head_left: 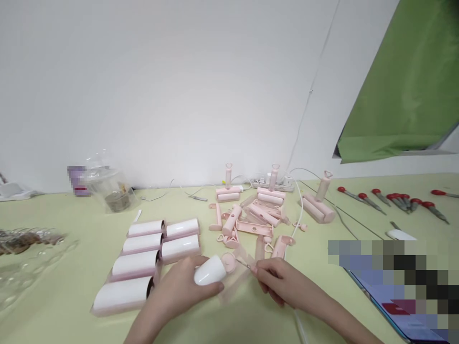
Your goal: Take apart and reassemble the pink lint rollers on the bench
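Note:
My left hand (182, 289) is closed around a white lint roller refill (211, 270), tilted over the table. A round pink end cap (228, 262) shows at the right end of the roll; whether it is attached I cannot tell. In the fingers of my right hand (278, 281) is a thin metal rod (243, 263), its tip pointing at the cap. Clear and pink pieces lie beneath and between the hands. Just beyond them is a heap of pink lint roller parts (254, 227), with covers, handles and heart-shaped loops.
White refill rolls (124, 263) in pinkish wrapping lie in two columns at left. Assembled pink lint rollers (271, 195) stand by a power strip (292, 184). Several red-ended tools (399, 200), a phone-like device (380, 306), a plastic tub (116, 191) and a white cable (299, 210) are around.

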`<state>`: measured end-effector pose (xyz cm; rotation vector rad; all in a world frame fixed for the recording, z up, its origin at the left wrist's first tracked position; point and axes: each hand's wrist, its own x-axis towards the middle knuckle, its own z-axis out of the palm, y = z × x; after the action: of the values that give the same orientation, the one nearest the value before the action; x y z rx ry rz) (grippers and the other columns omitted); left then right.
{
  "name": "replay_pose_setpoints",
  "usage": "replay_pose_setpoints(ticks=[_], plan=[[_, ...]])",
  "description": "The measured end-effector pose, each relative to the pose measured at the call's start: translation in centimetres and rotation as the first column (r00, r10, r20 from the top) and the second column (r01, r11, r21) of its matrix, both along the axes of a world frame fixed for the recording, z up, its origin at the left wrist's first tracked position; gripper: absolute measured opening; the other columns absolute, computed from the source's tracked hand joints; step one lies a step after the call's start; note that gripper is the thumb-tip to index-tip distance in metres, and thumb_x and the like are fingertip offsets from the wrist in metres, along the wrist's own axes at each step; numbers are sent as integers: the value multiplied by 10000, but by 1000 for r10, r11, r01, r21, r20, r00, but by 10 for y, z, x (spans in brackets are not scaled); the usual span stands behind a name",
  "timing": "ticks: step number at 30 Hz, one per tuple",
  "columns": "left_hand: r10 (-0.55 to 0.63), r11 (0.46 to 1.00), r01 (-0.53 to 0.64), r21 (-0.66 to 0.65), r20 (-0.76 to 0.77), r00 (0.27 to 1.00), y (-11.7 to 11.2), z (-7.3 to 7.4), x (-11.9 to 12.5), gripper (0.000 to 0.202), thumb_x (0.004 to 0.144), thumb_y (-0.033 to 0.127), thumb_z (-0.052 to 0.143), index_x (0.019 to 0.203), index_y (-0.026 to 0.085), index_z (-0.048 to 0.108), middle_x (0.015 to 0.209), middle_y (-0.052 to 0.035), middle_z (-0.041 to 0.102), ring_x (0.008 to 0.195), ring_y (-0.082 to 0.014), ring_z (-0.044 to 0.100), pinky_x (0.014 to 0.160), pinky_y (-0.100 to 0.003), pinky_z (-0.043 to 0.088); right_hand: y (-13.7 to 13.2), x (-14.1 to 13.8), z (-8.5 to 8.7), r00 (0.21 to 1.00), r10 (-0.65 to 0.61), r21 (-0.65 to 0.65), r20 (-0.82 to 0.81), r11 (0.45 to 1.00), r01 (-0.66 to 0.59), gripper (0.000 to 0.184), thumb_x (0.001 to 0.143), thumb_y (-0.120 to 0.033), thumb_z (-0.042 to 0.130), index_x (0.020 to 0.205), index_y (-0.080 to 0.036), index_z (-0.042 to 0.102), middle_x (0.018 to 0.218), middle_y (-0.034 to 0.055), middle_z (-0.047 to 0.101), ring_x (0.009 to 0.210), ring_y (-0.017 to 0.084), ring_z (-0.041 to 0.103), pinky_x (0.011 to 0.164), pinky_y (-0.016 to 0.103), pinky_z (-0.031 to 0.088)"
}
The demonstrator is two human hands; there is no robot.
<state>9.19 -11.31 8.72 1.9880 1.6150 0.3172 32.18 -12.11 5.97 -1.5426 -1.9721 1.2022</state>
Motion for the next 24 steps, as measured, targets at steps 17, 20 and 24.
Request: replay_pose_setpoints(ticks=[17, 20, 24], plan=[[-257, 962, 148, 228, 589, 766, 25, -26, 45, 459, 804, 303, 468, 1204, 206, 268, 1132, -75, 475, 957, -189, 506, 845, -307, 382, 41, 5, 69, 874, 6, 476, -486, 841, 259, 202, 803, -397, 527, 839, -200, 507, 740, 11, 571, 635, 149, 591, 631, 282, 504], [-293, 941, 136, 311, 543, 787, 26, -24, 42, 471, 806, 289, 465, 1212, 194, 246, 1192, -93, 435, 1018, -195, 476, 867, -315, 375, 44, 0, 64, 918, 23, 394, -397, 907, 147, 227, 786, -412, 539, 838, -193, 514, 803, 47, 603, 725, 184, 614, 691, 330, 513], [-329, 934, 203, 293, 492, 806, 29, -15, 42, 457, 784, 277, 501, 1183, 207, 290, 1129, -60, 488, 984, -185, 493, 834, -306, 395, 44, 4, 63, 988, 74, 503, -133, 864, 3, 194, 753, -363, 579, 665, -193, 609, 1094, 74, 548, 987, 233, 536, 816, 350, 447]])
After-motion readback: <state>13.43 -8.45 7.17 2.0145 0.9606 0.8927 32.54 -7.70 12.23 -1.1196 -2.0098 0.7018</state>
